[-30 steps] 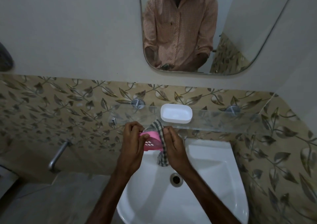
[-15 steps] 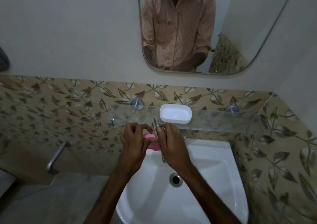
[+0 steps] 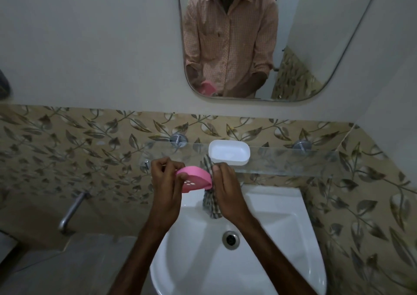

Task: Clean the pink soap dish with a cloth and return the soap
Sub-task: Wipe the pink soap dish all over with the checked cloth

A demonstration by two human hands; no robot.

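My left hand (image 3: 165, 181) grips the pink soap dish (image 3: 195, 178) by its left end, above the back of the white sink (image 3: 282, 238). The dish is tilted toward me, so its perforated face shows. My right hand (image 3: 226, 188) holds a checked cloth (image 3: 211, 204) against the dish's right end, and the cloth hangs down into the basin. A white oval tray (image 3: 229, 152) sits on the glass shelf (image 3: 293, 161) just behind my hands. No soap shows in this view.
The glass shelf runs along the leaf-patterned tiles on two metal brackets. A mirror (image 3: 338, 46) above it reflects a person in a checked shirt. A metal tap (image 3: 70, 211) juts from the wall at the left. The sink drain (image 3: 230, 238) lies below my hands.
My hands came together over the dish, then parted. The dish has turned to show more of its perforated face, and the cloth has slid to its right end.
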